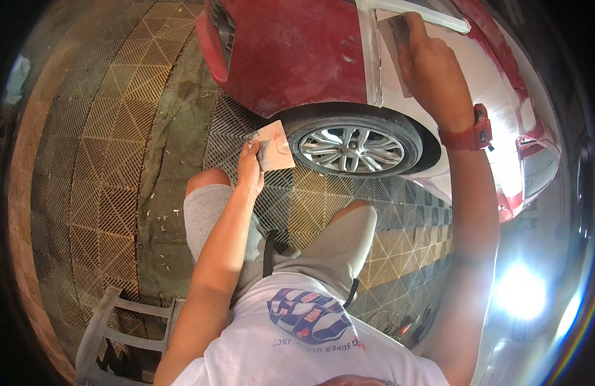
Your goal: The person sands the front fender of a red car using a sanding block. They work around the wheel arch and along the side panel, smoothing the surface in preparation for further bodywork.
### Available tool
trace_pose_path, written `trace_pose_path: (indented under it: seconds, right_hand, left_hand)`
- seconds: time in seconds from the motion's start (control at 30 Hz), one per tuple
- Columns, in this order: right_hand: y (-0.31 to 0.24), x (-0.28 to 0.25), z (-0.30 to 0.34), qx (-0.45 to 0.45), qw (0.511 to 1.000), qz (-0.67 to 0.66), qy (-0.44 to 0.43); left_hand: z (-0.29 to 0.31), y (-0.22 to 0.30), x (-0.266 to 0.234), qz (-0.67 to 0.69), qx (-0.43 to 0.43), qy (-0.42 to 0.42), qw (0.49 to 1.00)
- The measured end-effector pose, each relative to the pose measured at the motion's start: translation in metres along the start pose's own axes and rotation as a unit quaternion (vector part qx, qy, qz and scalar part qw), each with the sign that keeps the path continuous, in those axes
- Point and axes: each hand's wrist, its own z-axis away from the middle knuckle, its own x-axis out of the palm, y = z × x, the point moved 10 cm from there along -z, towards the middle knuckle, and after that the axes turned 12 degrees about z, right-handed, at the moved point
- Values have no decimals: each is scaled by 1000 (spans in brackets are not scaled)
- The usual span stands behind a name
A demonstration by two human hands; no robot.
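My left hand [251, 168] grips a pale, square, flat mixing board [276, 148] by its near left corner. Grey and pinkish smears of paste mark the board. Raised at the upper right, my right hand [431, 74] is closed on a thin, flat spreader [394, 48], held against or very near the car's side panel; contact is hard to tell. That panel [490, 100] is pale, whitish-pink. A red panel [297, 55] lies to its left, with a light strip [372, 58] along the border between them. My right wrist wears a red watch [468, 132].
Below the panels is the car's wheel [352, 147] with silver spokes. Slatted floor tiles [117, 148] in tan and grey surround a worn strip [172, 167]. A grey metal-framed seat [127, 321] stands at lower left. A bright lamp [520, 291] shines at the right, near cables [400, 328].
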Motion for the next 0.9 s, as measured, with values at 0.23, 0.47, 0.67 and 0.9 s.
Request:
trace_pose_path:
  seconds: [0.23,0.47,0.67,0.9]
  right_hand:
    - [-7,8,20,15,1000,-8,-3]
    - [-6,18,42,47,998,-29,-15]
    - [-4,31,67,75,995,-53,-45]
    - [-4,46,96,101,988,-95,-75]
  left_hand:
    - [-2,6,11,-8,1,-8,1000]
    - [-7,7,4,7,6,7,1000]
    - [-7,8,1,-1,8,9,1000]
    - [-8,7,2,-1,7,15,1000]
